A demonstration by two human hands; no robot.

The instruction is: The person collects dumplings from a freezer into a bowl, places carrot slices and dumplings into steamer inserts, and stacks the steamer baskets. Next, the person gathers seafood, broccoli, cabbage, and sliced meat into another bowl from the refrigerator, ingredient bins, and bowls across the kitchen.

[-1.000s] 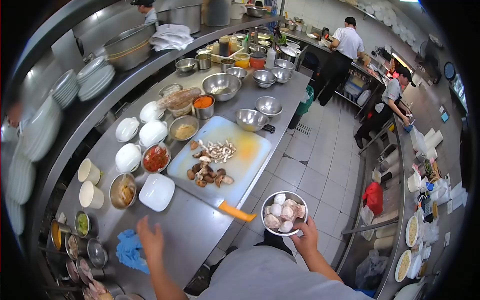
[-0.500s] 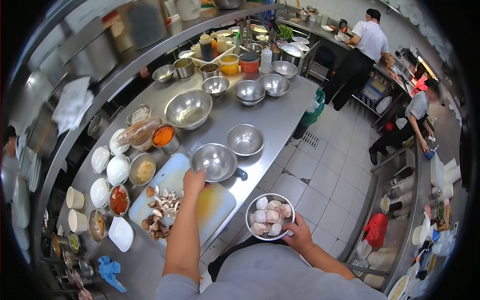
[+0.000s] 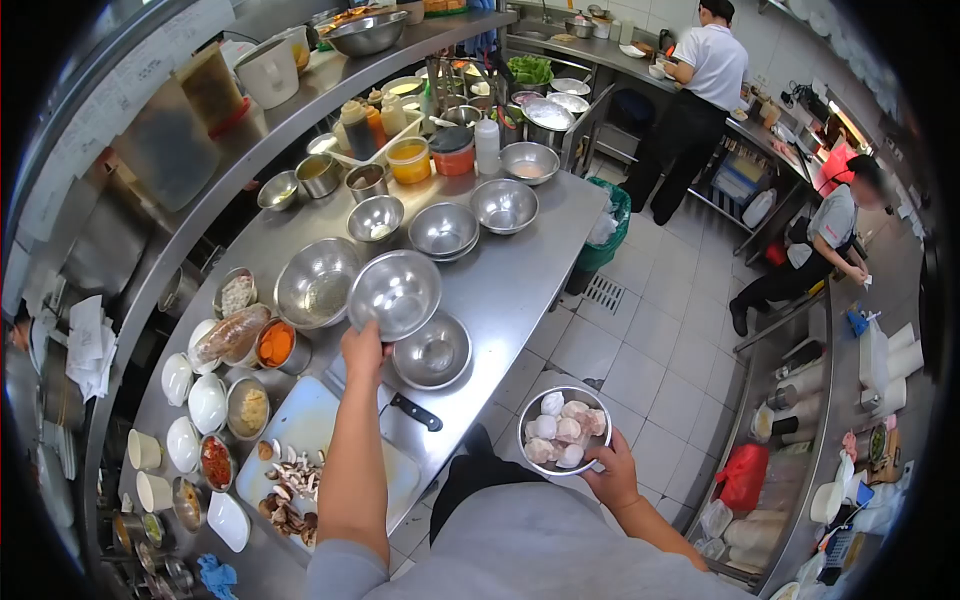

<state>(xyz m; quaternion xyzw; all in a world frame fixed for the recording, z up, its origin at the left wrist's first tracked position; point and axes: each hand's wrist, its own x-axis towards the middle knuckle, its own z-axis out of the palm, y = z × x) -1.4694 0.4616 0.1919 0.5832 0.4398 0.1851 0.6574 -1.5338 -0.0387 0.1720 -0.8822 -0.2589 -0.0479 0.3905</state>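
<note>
My left hand (image 3: 364, 350) grips the near rim of an empty metal bowl (image 3: 398, 290), held above the steel table and overlapping a second metal bowl (image 3: 432, 350) in view. My right hand (image 3: 612, 470) holds a smaller metal bowl (image 3: 602, 422) by its side, in front of my body beyond the table edge. Pale, whitish-pink chunks (image 3: 565, 430) fill it; their kind is unclear. Below my left hand lies a knife with a black handle (image 3: 416, 411). Cut mushrooms (image 3: 290, 490) rest on a white cutting board (image 3: 398, 478), partly hidden by my left forearm.
More metal bowls (image 3: 443, 230) stand along the table (image 3: 515, 270). White dishes (image 3: 207, 402) and ingredient bowls line its left side, under a shelf (image 3: 270, 125). Two people (image 3: 705, 95) work across the tiled floor (image 3: 620, 340). A green-lined bin (image 3: 602, 228) stands at the table's far corner.
My left hand has raised the empty bowl and moved it away from me, uncovering the knife handle. My right hand still holds the filled bowl. The head view has shifted slightly.
</note>
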